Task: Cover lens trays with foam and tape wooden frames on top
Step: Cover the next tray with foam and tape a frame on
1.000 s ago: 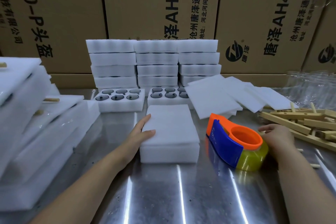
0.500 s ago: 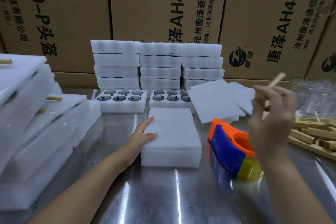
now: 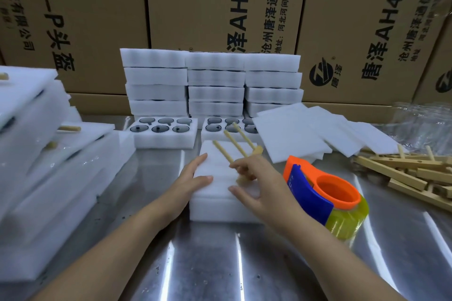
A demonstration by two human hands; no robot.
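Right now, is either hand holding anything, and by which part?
The right hand pinches the wooden frame by its crossbar; the left hand only rests flat on the foam cover.

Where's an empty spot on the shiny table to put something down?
Bare metal table at the near edge, before the white foam-covered tray. Crowded: orange-and-blue tape dispenser and pale wooden frames right, white foam tray stacks behind and left.

The foam-covered tray [image 3: 220,210], the stacked trays [image 3: 210,83] and the loose foam sheets [image 3: 318,134] are plain white. The wooden frame [image 3: 234,146] is pale tan, like the frame pile [image 3: 403,175]. The tape dispenser [image 3: 310,188] is orange and dark blue, its tape roll [image 3: 347,221] clear yellow. The lenses [image 3: 159,129] look dark grey. The cardboard boxes [image 3: 195,7] are brown with black print; the table [image 3: 220,264] is silver with white glare streaks.
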